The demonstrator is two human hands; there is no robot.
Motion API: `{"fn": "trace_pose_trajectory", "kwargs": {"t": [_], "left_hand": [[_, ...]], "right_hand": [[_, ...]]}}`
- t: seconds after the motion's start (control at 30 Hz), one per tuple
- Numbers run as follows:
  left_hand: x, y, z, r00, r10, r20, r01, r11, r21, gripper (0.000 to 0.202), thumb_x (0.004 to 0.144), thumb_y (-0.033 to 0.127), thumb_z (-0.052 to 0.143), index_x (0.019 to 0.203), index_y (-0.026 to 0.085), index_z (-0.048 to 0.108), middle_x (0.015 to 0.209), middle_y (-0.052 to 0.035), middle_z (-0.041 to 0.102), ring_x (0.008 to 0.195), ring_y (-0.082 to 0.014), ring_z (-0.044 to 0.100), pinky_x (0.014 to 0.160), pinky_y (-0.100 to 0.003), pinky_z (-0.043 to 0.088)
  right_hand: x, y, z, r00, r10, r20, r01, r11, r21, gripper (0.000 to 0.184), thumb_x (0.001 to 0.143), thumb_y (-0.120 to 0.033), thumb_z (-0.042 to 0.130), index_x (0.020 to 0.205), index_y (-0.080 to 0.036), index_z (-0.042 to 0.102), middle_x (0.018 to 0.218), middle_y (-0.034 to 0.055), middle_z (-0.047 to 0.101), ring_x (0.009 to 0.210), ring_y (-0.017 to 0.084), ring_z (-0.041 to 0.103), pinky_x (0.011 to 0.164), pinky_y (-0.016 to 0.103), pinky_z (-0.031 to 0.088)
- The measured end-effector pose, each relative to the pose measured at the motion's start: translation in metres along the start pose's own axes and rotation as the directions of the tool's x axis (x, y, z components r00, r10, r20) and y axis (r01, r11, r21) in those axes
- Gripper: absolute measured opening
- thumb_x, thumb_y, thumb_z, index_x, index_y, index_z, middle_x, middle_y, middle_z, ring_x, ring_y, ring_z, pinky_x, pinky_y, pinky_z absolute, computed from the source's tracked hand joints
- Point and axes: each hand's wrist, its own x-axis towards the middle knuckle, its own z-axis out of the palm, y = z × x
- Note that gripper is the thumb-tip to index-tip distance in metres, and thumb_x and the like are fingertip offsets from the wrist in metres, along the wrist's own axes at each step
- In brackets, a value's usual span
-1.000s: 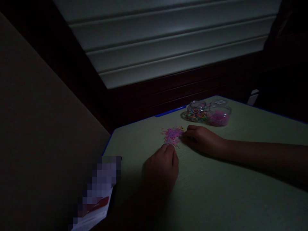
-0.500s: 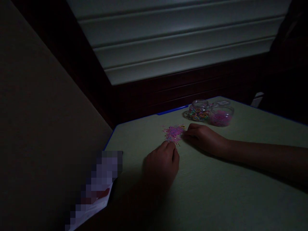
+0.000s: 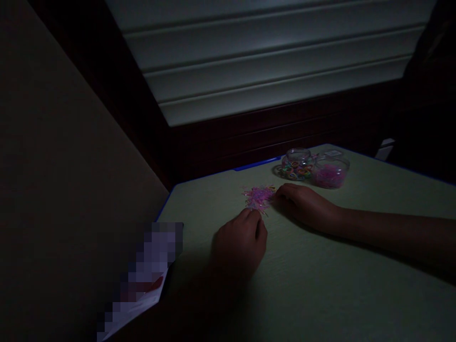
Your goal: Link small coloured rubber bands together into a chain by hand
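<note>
A loose pile of small, mostly pink elastic bands point(image 3: 259, 195) lies on the pale green tabletop. At its near edge is my left hand point(image 3: 240, 244), with fingers curled down and closed. My right hand point(image 3: 298, 202) rests by the pile's right side, thumb and fingers drawn together at the bands. What either set of fingertips grips, if anything, is too dark and small to make out. Behind my right hand stands a clear jar point(image 3: 298, 166) with multicoloured rings, beside another clear jar point(image 3: 331, 173) holding pink bands.
The green table point(image 3: 338, 280) has a blue edge. A beige wall point(image 3: 81, 156) rises on the left, and a slatted shutter point(image 3: 270, 61) in a dark frame is at the back. A partly blurred white sheet or packet point(image 3: 153, 261) lies at the left edge.
The whole view has shifted slightly, so everything sits a little farther right. Both hands keep nearly the same pose beside the pile.
</note>
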Motion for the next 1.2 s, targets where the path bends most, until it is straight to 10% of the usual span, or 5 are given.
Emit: {"fn": "trace_pose_trajectory", "kwargs": {"t": [0.5,1.2], "left_hand": [[0.002,-0.003,0.0,0.999,-0.032,-0.038,0.024,0.981,-0.194,0.018,0.088,0.027,0.038,0.082,0.022,0.054,0.077,0.0015,0.057,0.066,-0.0114,0.051,0.062,-0.022,0.035],[0.002,0.004,-0.003,0.999,-0.041,0.018,0.043,0.988,-0.149,0.028,0.091,0.036,0.035,0.112,0.023,0.047,0.089,-0.0013,0.064,0.064,-0.0134,0.057,0.061,-0.025,0.04]], "right_hand": [[-0.008,-0.008,-0.003,0.998,0.012,-0.065,0.003,0.972,0.234,0.017,0.09,-0.027,0.039,0.085,-0.016,0.051,0.075,0.0029,0.059,0.064,0.012,0.051,0.06,0.022,0.037],[-0.013,-0.016,-0.006,0.988,-0.103,0.112,0.094,0.992,0.084,0.014,0.09,-0.024,0.036,0.091,-0.017,0.048,0.081,0.0064,0.061,0.066,0.013,0.052,0.06,0.023,0.035]]}}
